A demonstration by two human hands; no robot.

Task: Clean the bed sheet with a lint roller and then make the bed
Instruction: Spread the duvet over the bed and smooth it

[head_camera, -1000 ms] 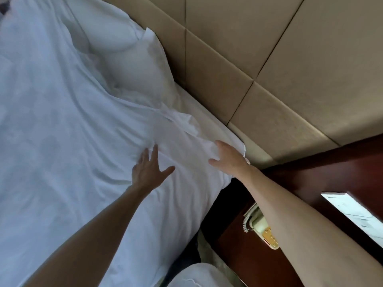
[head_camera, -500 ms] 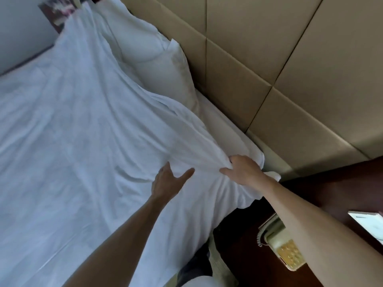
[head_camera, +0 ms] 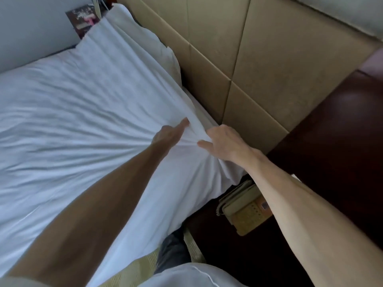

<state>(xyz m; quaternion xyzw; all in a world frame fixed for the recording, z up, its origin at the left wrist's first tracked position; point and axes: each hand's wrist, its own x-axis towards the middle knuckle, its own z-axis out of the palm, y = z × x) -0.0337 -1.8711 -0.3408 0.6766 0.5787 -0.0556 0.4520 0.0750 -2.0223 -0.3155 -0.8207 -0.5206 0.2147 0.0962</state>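
Note:
A white bed sheet (head_camera: 78,112) lies creased across the bed. Its near corner by the headboard is bunched up, and folds fan out from that spot. My left hand (head_camera: 168,135) grips the bunched cloth with its thumb stretched forward and its fingers buried in the fabric. My right hand (head_camera: 224,141) sits right beside it and pinches the same raised fold between thumb and curled fingers. A white pillow (head_camera: 143,36) lies at the head of the bed, partly under the sheet. No lint roller shows.
A padded tan headboard (head_camera: 255,59) runs along the right of the bed. A dark wooden nightstand (head_camera: 335,129) stands beside it and holds a beige telephone (head_camera: 244,212). A dark printed card (head_camera: 83,19) leans at the far corner. My trouser leg (head_camera: 172,251) is below.
Both hands went from lying flat on the sheet to gripping its corner fold. They have drawn close together, and the sheet now looks pulled taut toward them.

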